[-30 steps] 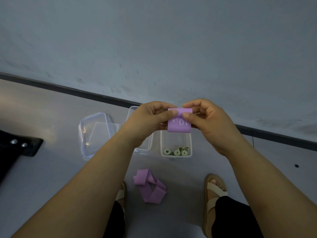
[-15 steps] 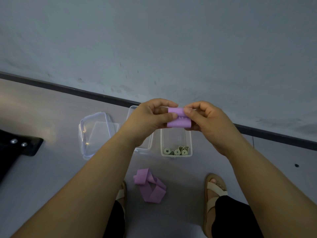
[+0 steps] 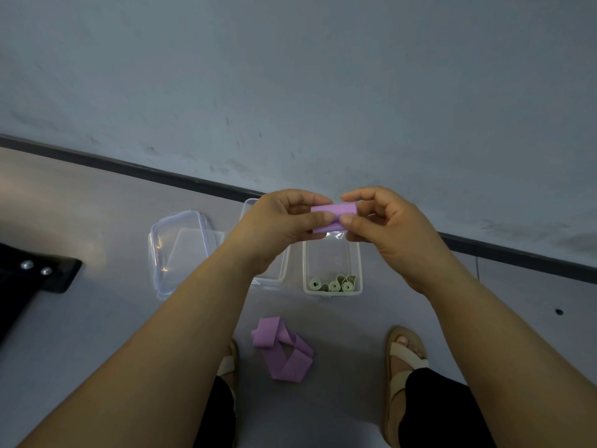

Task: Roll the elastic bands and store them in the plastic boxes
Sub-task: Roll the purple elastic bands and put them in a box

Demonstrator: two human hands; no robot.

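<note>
**Q:** Grip status and band position?

**A:** The left hand (image 3: 281,221) and right hand (image 3: 387,227) each pinch one end of the rolled purple band (image 3: 332,215) between thumb and curled fingers. The roll lies crosswise between them, in the air above the far end of the open box (image 3: 332,293).

**Q:** Edges and room?

**A:** That box holds green rolls (image 3: 332,284) against its near wall (the rest of its floor is bare). A loose purple band (image 3: 284,350) lies on the floor between the sandalled feet (image 3: 407,350). The lid (image 3: 181,250) lies to the left, the baseboard (image 3: 161,171) beyond.

**Q:** Obstructions?

**A:** The left wrist hides most of the second box (image 3: 274,279). A dark object (image 3: 38,273) is cut off at the left edge.
</note>
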